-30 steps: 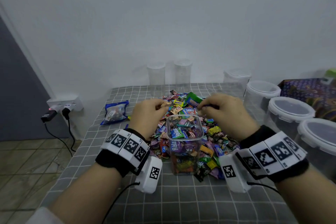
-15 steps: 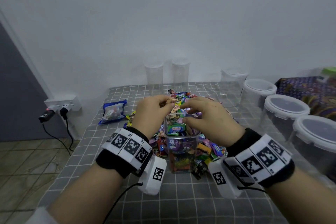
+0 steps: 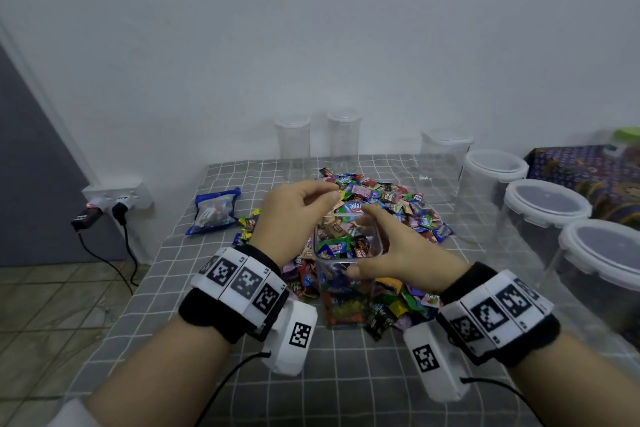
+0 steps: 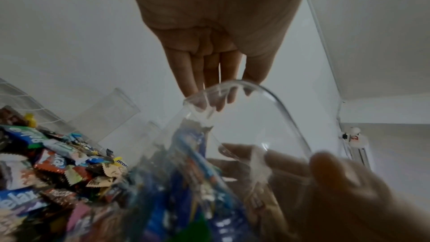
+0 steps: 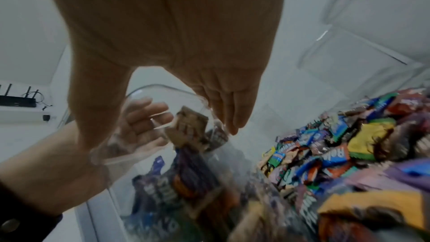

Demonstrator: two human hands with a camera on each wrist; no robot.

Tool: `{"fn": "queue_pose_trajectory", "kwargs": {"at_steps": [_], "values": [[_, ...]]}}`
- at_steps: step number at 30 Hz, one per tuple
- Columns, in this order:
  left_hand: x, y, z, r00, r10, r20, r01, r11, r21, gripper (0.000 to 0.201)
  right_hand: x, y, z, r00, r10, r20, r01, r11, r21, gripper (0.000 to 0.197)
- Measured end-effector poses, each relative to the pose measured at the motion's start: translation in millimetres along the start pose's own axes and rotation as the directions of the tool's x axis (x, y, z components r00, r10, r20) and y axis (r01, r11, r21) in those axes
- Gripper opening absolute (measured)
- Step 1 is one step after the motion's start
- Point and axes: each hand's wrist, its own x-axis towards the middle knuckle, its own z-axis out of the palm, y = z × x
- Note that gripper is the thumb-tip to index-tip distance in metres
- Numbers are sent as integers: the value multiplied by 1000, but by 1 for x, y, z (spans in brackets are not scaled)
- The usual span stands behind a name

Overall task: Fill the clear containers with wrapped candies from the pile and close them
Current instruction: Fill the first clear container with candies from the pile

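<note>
Clear plastic container (image 3: 346,274) (nearly full) is standing amid the candy pile (image 3: 391,204); right hand (image 3: 398,250) is clasping it; left hand (image 3: 294,215) is hovering loose-fingered; lidded tubs (image 3: 547,204) are flanking.

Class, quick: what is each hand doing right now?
Left hand: open, fingers over the container mouth, holding nothing.
Right hand: grips the container's rim.

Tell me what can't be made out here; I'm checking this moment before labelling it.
- Container base: head view, hidden by candies.
- Left hand fingertips: left wrist view, distorted behind the clear rim; any candy held is unclear.
- Right hand palm: head view, turned away.
- Wrapper print: wrist views, blurred.
</note>
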Motion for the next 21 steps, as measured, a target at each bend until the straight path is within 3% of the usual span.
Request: {"fn": "queue_pose_trajectory", "kwargs": {"at_steps": [4, 8, 10, 12, 14, 16, 17, 21], "values": [[6, -15, -7, 996, -77, -51, 80, 996, 49, 17, 1, 7, 6, 999, -9, -41, 11, 999, 44, 93], [11, -39, -13, 980, -196, 32, 182, 952, 245, 25, 3, 14, 5, 998, -31, -50, 35, 997, 73, 89], [13, -54, -15, 950, -292, 114, 216, 873, 438, 37, 6, 20, 3, 999, -25, 29, 23, 997, 71, 81], [13, -69, -14, 902, -377, 212, 153, 737, 658, 54, 9, 30, 0, 990, -2, 139, -4, 999, 37, 79], [12, -80, -11, 828, -470, 306, 60, 618, 784, 75, 14, 38, -2, 979, 43, 201, -16, 991, -136, 91], [9, -86, -7, 756, -550, 355, -1, 541, 841, 90, 21, 47, -4, 967, 122, 224, -22, 915, -403, 119], [7, -88, -5, 733, -574, 365, -31, 508, 861, 94, 23, 50, -5, 958, 181, 222, -44, 860, -509, 123], [2, -87, 4, 689, -601, 405, -137, 440, 887, 88, 29, 60, 1, 918, 310, 247, -49, 707, -706, 111]]}}
